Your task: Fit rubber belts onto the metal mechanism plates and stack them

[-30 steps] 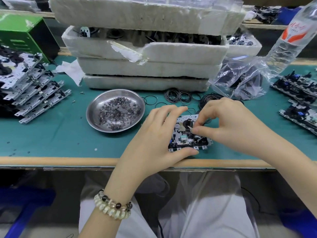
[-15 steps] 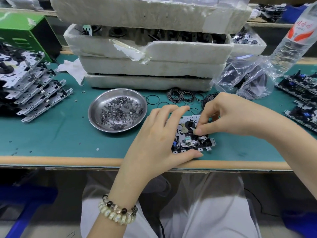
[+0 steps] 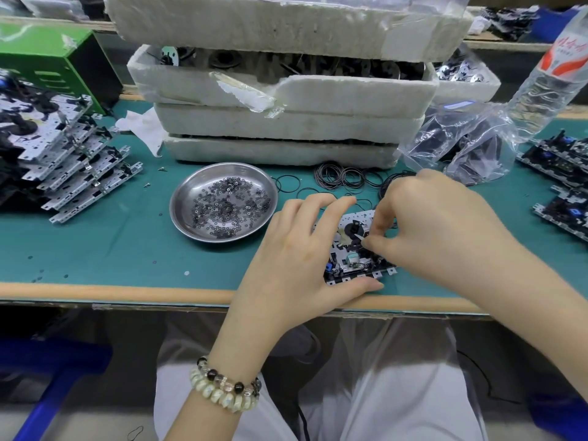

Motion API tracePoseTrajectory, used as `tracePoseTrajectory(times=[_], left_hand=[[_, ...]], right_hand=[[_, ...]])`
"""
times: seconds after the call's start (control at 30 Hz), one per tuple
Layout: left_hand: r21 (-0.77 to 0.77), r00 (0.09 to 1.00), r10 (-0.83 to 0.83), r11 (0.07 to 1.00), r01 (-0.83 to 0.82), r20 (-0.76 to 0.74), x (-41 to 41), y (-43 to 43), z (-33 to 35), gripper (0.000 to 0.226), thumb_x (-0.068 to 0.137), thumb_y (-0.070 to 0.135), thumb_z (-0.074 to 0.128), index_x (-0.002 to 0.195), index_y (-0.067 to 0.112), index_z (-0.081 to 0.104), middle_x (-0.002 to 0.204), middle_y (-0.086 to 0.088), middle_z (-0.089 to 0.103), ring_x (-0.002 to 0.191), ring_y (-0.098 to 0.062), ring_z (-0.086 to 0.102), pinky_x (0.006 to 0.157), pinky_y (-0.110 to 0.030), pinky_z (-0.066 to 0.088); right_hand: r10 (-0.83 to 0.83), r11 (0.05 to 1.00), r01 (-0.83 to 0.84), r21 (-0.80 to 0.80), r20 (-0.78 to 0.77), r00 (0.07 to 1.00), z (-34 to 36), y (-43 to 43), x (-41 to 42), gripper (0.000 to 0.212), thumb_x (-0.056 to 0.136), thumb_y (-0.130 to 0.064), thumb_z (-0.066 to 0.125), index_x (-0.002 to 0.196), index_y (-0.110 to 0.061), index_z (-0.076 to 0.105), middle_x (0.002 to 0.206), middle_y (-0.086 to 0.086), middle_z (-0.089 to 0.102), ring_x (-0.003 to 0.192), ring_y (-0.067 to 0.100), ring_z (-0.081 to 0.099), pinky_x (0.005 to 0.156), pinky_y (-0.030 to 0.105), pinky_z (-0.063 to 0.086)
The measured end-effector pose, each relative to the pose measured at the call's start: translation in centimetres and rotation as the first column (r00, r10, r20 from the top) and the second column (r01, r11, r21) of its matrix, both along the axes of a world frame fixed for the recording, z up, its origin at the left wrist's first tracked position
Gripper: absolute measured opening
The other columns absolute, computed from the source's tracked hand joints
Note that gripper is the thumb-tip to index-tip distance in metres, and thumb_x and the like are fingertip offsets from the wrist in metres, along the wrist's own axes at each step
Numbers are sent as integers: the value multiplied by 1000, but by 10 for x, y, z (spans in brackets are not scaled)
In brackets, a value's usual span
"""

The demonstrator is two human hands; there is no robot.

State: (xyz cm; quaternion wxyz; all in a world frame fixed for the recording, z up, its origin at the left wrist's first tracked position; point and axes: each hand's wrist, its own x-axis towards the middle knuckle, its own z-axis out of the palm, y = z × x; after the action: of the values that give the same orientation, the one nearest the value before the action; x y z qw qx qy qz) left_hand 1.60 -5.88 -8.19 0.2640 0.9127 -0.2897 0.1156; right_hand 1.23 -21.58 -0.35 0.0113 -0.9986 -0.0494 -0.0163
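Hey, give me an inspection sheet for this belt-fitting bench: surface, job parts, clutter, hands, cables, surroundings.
Surface: green mat with a wooden front edge, dotted with tiny loose bits.
Job's things: mechanism plate at the near edge; loose rubber belts behind it; stacked plates far left; more plates far right.
Clutter: steel dish of small washers, foam trays, plastic bags, bottle, tissue, green box.
Hands: left hand holds the mechanism plate, thumb on its near edge; right hand pinches at its middle, the pinched part too small to tell.
Cables: thin dark cord below the bench.
Surroundings: second bench behind; blue crates underneath.
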Motion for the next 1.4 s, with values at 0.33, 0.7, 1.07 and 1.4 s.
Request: tracePoseTrajectory(times=[0.33, 0.7, 1.07, 1.4], left_hand=[[-22, 999, -12, 1000, 11, -36, 0, 0, 0, 82, 79, 59, 51, 143, 8, 47, 136, -7, 51, 119, -29, 48, 101, -44, 41], [-16, 999, -8, 1000, 8, -34, 1, 0, 0, 84, 80, 66, 52, 141, 7, 50, 136, -7, 52, 118, -28, 48, 102, -43, 40], [-51, 989, -21, 999, 13, -143, 3, 1, -2, 100, 71, 63, 78, 148, 12, 40, 143, -1, 44, 128, -21, 42, 112, -31, 31], [-133, 989, -34, 991, 14, -145, -1, 2, -1, 86, 71, 59, 72, 139, 12, 48, 126, 3, 57, 117, -20, 49, 101, -28, 39]], right_hand=[[-43, 978, 45, -204, 13, 999, -3, 33, -16, 43, 81, -22, 56, 62, -16, 18, 68, -2, 20, 86, 24, 18, 71, 36, 20], [-155, 973, 158, -168, 30, 987, -2, 32, -13, 45, 80, -27, 59, 62, -19, 19, 73, -2, 25, 87, 24, 19, 74, 35, 22], [175, 951, -183, 251, 53, 983, -8, -26, -16, 27, 84, -48, 61, 87, -29, 79, 87, -9, 61, 89, 21, 45, 79, 26, 30], [314, 901, -349, 256, 168, 934, -35, -40, -37, 49, 88, -57, 51, 108, -19, 76, 114, -1, 59, 106, 21, 45, 94, 19, 29]])
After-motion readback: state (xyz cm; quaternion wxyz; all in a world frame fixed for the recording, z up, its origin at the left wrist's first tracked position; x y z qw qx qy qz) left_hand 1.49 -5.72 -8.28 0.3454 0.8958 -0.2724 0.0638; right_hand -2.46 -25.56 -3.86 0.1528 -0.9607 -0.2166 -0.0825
